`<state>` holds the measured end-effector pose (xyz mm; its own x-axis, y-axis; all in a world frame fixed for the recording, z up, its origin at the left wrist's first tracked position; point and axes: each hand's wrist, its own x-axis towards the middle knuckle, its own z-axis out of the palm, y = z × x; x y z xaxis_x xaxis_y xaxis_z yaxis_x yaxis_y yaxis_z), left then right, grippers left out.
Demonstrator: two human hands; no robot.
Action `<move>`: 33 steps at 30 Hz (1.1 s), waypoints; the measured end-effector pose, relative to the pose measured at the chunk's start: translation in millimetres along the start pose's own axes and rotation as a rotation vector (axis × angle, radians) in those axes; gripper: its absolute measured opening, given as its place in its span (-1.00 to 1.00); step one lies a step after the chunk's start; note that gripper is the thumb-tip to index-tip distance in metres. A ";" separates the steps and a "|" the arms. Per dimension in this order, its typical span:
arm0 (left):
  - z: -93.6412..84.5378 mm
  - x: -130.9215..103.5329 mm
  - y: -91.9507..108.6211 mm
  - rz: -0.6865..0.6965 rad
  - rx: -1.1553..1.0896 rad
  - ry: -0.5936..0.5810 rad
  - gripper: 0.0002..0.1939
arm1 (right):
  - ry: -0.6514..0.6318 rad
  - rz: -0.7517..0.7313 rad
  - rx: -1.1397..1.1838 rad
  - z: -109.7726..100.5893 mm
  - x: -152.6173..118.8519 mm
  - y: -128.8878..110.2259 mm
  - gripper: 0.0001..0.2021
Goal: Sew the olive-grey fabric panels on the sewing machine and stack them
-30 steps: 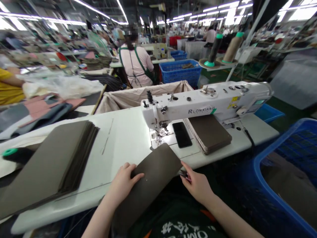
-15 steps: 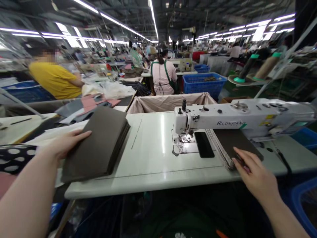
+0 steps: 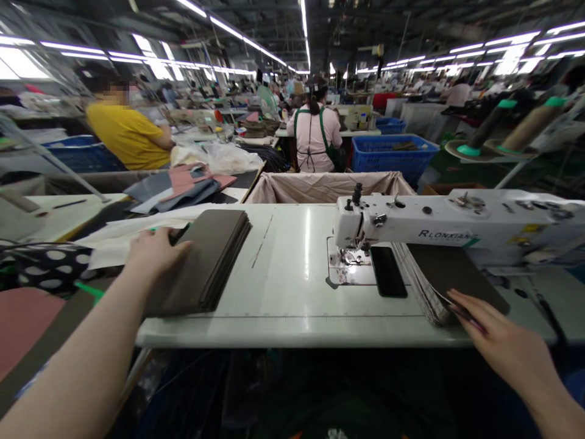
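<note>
A thick stack of dark olive fabric panels (image 3: 208, 256) lies at the left of the pale sewing table. My left hand (image 3: 155, 256) is at the stack's left edge, thumb over the top panel; a bit of green shows by its fingers, and whether it grips anything is unclear. On the right, a second stack of dark panels with pale edges (image 3: 457, 274) lies partly beneath the sewing machine's arm. My right hand (image 3: 498, 329) is closed on a thin dark reddish tool (image 3: 473, 318) at this stack's near edge, fingertips touching the top panel.
The white sewing machine (image 3: 411, 219) stands at the right, a black phone (image 3: 388, 271) beside its needle plate. Behind the table is a cloth-lined bin (image 3: 329, 188). Thread cones (image 3: 491, 128) stand at the upper right. Two people (image 3: 315, 134) sit farther back.
The view has shifted left. The left stack now lies flatter on the table, and my left hand has moved to its upper left edge. My right hand remains at the right stack.
</note>
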<state>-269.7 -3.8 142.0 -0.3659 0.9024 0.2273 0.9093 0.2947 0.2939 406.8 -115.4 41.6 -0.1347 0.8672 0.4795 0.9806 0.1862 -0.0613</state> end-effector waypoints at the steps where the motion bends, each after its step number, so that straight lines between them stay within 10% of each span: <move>1: 2.9 -12.1 17.2 0.023 -0.036 -0.022 -0.21 | 0.012 -0.015 -0.029 -5.0 0.7 1.3 -0.61; 3: 15.2 -48.2 62.0 0.109 -0.191 -0.196 -0.32 | 0.084 -0.036 -0.047 -23.0 1.6 -6.7 -0.63; 8: 78.0 -169.4 191.6 0.050 -1.212 -1.292 -0.41 | -0.005 -0.351 0.282 -69.7 0.5 -99.4 -0.62; 13: 142.1 -228.4 258.2 -0.211 -1.433 -1.436 -0.61 | -0.314 -0.684 0.552 -49.1 -0.7 -187.5 -0.87; 18: 150.5 -223.7 237.6 -0.325 -1.445 -1.291 -0.48 | -0.396 -0.478 0.646 -24.6 12.0 -145.3 -0.66; 26: 133.2 -208.8 153.1 -0.514 -1.269 -1.238 -0.27 | -0.310 -0.091 -0.045 -0.8 19.5 -59.9 -0.39; 33: 121.7 -185.2 123.9 -0.547 -1.065 -0.938 -0.15 | -0.237 -0.005 -0.114 -14.6 19.8 -19.6 -0.58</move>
<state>-65.1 -96.2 23.3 0.0277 0.7492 -0.6618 -0.0046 0.6621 0.7494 387.0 -108.7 65.1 -0.1558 0.9528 0.2605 0.9878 0.1489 0.0461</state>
